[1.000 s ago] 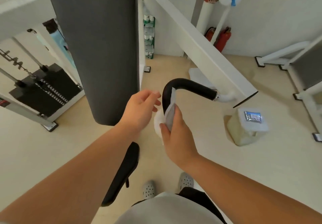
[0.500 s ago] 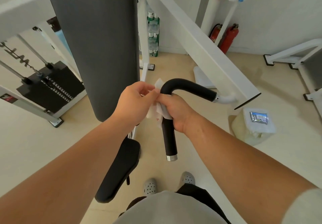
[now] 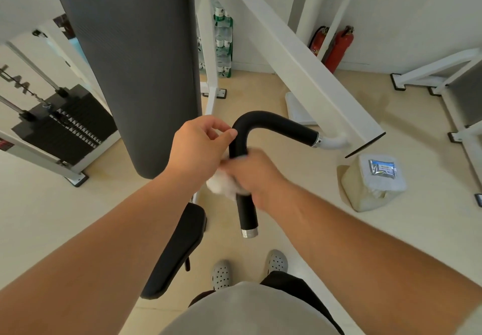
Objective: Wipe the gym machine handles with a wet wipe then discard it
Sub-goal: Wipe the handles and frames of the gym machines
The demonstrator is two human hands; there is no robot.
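the wet wipe [image 3: 223, 187] is a soft, damp, nearly weightless wad. it is bunched against the downward leg of the black handle [image 3: 273, 123], with a white tuft spilling out on the left side. it will likely crumple and slide rather than resist. it is best taken with palm and fingers wrapped over it, pressing it flat round the tube, not by a loose corner that could tear or slip free. the handle's covering looks matte and slightly tacky. the tube seems rigid where it joins the white frame beam [image 3: 300, 61], so it should bear firm pressure.

the right grip [image 3: 254, 175] is clenched round that leg with the wipe trapped beneath it, above the steel end cap. the left grip [image 3: 200, 147] sits just beside it at the bend, fingers curled, thumb tip touching the tube. whether it pinches an edge of the wipe cannot be told.

further out are the grey back pad [image 3: 135, 61] and the black seat pad [image 3: 177, 251]. a pale lidded tub [image 3: 375, 191] with a foil packet on top stands on the floor to the right. where the wipe should be discarded is not plain from here.
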